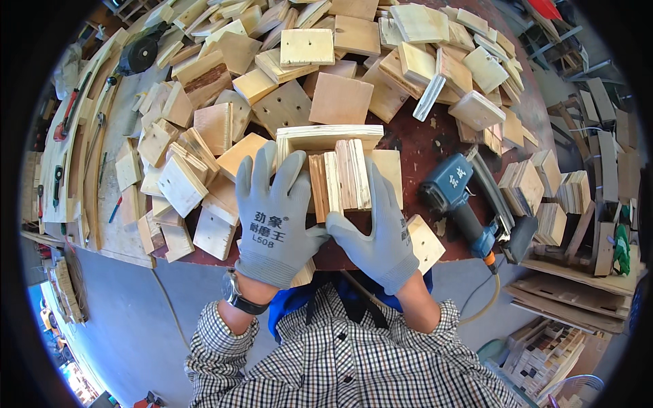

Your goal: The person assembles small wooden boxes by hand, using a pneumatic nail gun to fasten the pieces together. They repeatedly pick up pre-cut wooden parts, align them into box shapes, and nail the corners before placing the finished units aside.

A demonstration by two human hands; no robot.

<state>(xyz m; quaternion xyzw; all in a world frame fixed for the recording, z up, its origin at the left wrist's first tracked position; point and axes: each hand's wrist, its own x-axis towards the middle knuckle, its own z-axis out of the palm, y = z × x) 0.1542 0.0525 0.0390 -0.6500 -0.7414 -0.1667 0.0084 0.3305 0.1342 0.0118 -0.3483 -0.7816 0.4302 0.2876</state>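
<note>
Several short wooden blocks stand on edge side by side between my gloved hands at the table's near edge. A longer board lies across their far ends. My left hand, in a grey glove, is on the left side of the blocks, its fingers reaching to the board's left end. On the right side, my right hand presses its fingers along the blocks, the thumb at their near end. Both palms hide part of the wood. A blue pneumatic nail gun lies to the right of my right hand.
Loose wooden blocks are heaped across the dark red table. Stacked blocks sit right of the nail gun. An air hose hangs from it past the table edge. Long strips and a black tool lie left.
</note>
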